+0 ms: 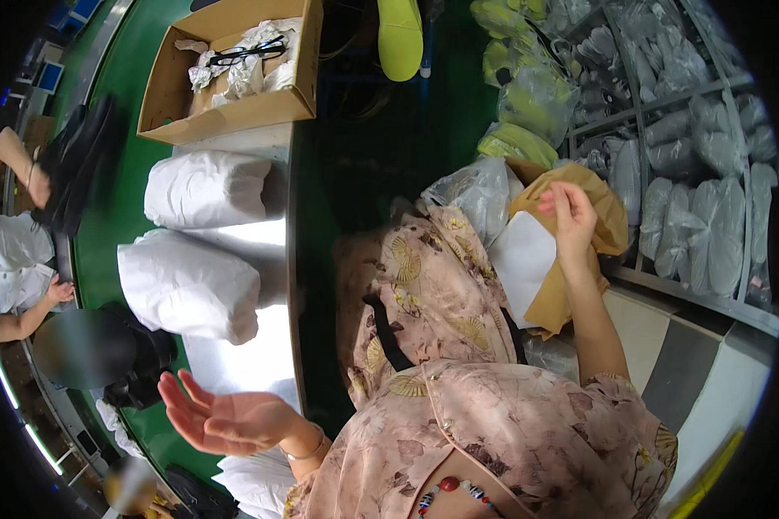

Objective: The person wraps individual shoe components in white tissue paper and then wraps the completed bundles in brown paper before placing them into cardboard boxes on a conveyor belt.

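Observation:
My left hand (225, 417) is held palm up at the near end of the metal bench, fingers apart and slightly bent, with nothing in it. Just beyond it on the bench lie two bulky white-wrapped bundles, a nearer bundle (190, 284) and a farther bundle (206, 189). On the right, my right hand (573, 221) is raised over a brown paper bag (601, 203). Its fingers are loosely bent, and no object shows between them. A white sheet (523, 268) rests against the bag, left of my right wrist.
An open cardboard box (208, 130) holds crumpled paper and black-framed glasses (247, 54) at the bench's far end. To the right stands a rack (658, 277) of plastic-wrapped grey items. Yellow-green wrapped pieces (532, 104) are piled beside it. Across the left aisle sits another person (17, 268).

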### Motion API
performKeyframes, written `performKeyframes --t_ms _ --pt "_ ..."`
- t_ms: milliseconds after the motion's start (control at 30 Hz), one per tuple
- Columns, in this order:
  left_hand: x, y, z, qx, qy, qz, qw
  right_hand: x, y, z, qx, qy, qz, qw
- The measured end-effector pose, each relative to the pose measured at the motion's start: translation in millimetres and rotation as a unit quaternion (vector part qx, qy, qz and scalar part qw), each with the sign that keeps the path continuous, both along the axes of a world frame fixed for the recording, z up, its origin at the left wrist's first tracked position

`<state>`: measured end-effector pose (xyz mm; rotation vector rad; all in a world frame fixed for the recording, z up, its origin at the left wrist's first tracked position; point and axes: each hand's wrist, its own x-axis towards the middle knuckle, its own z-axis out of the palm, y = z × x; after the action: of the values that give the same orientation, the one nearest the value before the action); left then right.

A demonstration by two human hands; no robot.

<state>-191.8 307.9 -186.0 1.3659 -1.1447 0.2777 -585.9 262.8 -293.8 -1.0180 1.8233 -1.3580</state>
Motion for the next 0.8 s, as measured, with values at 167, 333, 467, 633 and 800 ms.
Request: performKeyframes --t_ms 167,333,467,633,800 --pt "-41 24 -5 -0.009 -0.02 -0.087 0.996 -42 119 -92 0.122 -0.056 -0.004 0.991" --pt "-54 69 -19 0.111 0.025 -0.115 0.987 -17 168 -104 0.218 -0.076 0.123 0.965" --pt "-71 96 -45 0.252 0.083 -0.175 0.948 -18 156 -118 0.206 0.09 0.219 0.949" --pt "-126 54 -69 0.361 0.112 -0.334 0.864 -33 196 -115 0.401 0.147 0.187 0.885" --pt "-187 -36 -108 0.431 0.108 -0.451 0.774 -16 213 -117 0.435 -0.069 0.163 0.883"
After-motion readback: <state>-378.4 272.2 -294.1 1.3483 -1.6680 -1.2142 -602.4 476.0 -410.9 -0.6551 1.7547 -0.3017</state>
